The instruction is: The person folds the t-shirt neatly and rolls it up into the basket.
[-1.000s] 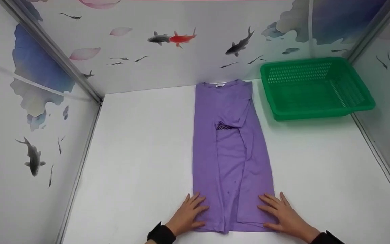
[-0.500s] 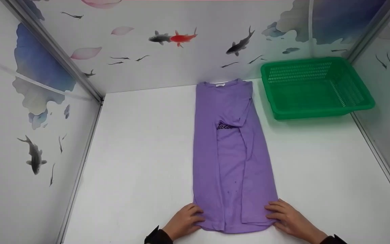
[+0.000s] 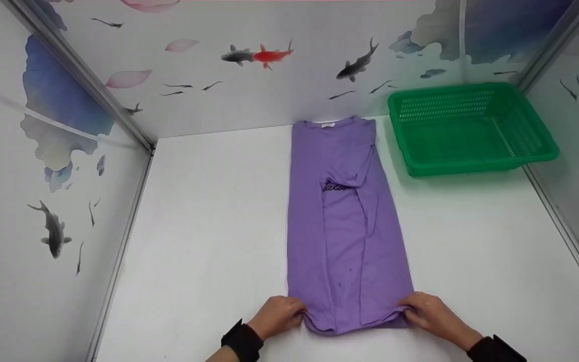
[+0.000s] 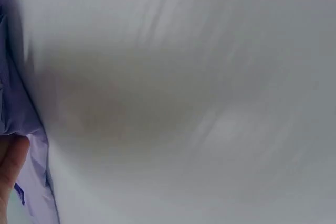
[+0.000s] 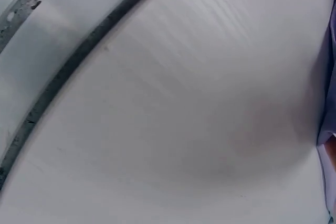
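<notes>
A purple T-shirt [image 3: 347,241] lies lengthwise on the white table, its sides folded in over the middle and its collar toward the back wall. Part of a dark printed word shows near its centre. At the hem's left corner my left hand [image 3: 278,315] pinches the fabric, and my right hand [image 3: 432,314] pinches the right corner. The hem between them is lifted a little and curls up. In the left wrist view, a finger [image 4: 13,163] touches the shirt's edge [image 4: 21,103]. Only a sliver of purple cloth [image 5: 329,114] shows in the right wrist view.
A green plastic basket [image 3: 470,146] with perforated sides stands at the back right, beside the shirt's collar end. White panels printed with fish and petals enclose the white table [image 3: 209,226] at the back and both sides. Metal strips [image 3: 118,251] run along the table's side edges.
My hands first lay spread on the hem corners, then slid to the outer edges and curled round the fabric. The hem has now risen slightly and shifted away from the front.
</notes>
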A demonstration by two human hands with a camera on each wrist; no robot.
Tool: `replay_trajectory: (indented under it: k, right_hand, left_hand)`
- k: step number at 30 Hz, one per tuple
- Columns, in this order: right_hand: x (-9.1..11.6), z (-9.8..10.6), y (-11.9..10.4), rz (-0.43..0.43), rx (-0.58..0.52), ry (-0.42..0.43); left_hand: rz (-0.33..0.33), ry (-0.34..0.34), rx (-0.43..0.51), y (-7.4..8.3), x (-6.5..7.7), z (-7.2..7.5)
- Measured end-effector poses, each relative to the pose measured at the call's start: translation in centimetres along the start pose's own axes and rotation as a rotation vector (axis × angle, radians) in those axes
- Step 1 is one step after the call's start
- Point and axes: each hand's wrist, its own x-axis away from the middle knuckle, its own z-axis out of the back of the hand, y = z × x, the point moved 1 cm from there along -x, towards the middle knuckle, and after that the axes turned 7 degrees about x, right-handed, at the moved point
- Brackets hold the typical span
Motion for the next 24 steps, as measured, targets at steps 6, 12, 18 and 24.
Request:
replay_trajectory:
  k: [6,12,18,24]
  right_hand:
    - [-1.8,0.9,0.4,-0.079,0.045,-0.036]
    - [-3.8,1.9,1.1,-0.144,0.028,-0.06]
    - [-6.0,2.9,2.4,-0.204,-0.033,-0.154]
    - [-8.4,3.3,4.4,-0.333,-0.064,-0.294]
  left_hand:
    - [0.065,-0.009,0.043,-0.5,-1.5,1.2]
    - [0.13,0.073,0.166,-1.5,-3.4,2.5]
    - [0.187,0.083,0.217,-3.2,-5.3,3.5]
    - [0.275,0.013,0.253,-5.2,-7.1,3.9]
